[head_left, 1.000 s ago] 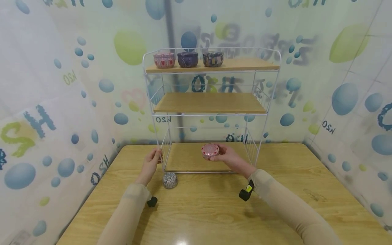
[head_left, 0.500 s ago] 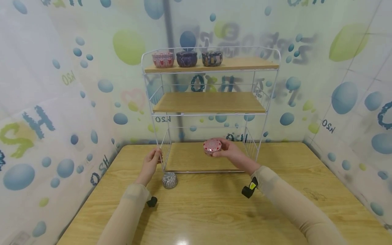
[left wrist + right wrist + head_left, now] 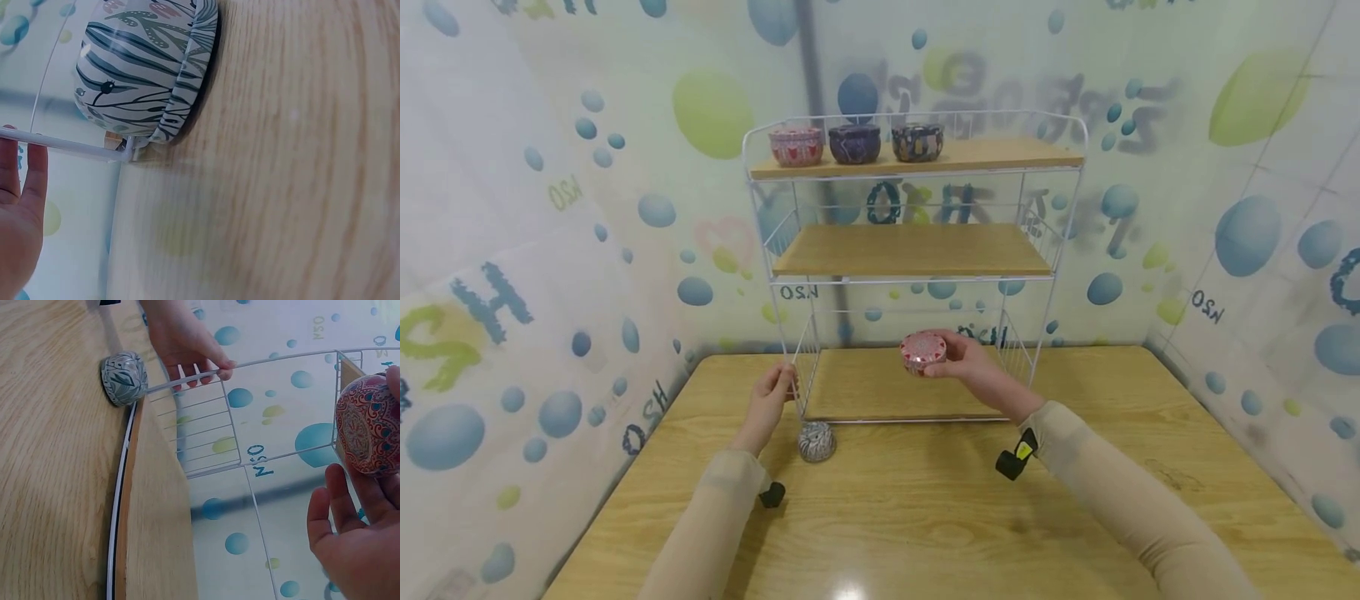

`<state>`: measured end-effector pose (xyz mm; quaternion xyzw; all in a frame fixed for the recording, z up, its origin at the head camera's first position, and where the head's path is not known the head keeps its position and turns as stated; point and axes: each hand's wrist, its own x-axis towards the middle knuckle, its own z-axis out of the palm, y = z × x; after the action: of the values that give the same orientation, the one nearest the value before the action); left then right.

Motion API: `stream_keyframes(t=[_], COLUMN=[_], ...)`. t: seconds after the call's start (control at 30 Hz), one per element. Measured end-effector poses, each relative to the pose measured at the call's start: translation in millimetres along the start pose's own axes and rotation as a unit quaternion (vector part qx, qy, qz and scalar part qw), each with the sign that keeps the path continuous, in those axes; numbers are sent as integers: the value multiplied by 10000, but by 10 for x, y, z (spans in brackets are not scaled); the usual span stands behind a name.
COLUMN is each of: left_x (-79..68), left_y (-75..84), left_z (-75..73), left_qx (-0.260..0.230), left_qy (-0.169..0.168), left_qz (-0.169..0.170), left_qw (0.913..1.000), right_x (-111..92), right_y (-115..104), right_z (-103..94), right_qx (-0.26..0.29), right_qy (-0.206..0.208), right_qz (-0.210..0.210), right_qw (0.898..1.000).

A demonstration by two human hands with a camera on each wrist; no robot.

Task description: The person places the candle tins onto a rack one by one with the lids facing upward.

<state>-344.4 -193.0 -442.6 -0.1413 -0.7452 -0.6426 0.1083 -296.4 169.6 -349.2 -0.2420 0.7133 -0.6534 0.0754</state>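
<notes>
In the head view my right hand (image 3: pixel 973 371) holds a small round pink-and-red patterned tin (image 3: pixel 922 352) above the bottom shelf (image 3: pixel 880 392) of a white wire rack. Thumb and fingers grip the tin (image 3: pixel 369 428) at its sides in the right wrist view, with the other fingers spread below. My left hand (image 3: pixel 766 407) grips the rack's front left post, and the white post (image 3: pixel 69 147) crosses its fingers in the left wrist view. A black-and-white leaf-patterned tin (image 3: pixel 816 442) sits on the table right by that post's foot.
Three patterned tins stand in a row on the top shelf (image 3: pixel 1000 156): a pink one (image 3: pixel 797 147), a dark purple one (image 3: pixel 854 144) and a dark multicoloured one (image 3: pixel 917 143). A bare middle shelf (image 3: pixel 917 250) lies below them. The wooden table (image 3: pixel 887 517) meets printed wall sheets behind.
My right hand has lifted the pink-and-red tin a little higher and shifted it slightly right. The left hand stays on the post.
</notes>
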Motion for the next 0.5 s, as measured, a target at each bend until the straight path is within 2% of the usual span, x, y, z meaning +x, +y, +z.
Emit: stream_keyframes(t=[0.3,0.5], left_x=[-13,-5], left_y=[13,21], left_z=[9,13], left_qx=[46,64], left_qy=[13,2], left_qz=[17,-29], left_qw=[10000,10000], right_x=[-28,-39], right_y=[-131,-199], right_z=[-16,-44], right_qx=[226,383], right_qy=[31,-62], right_qz=[105,-86], right_qw=[9997,9992])
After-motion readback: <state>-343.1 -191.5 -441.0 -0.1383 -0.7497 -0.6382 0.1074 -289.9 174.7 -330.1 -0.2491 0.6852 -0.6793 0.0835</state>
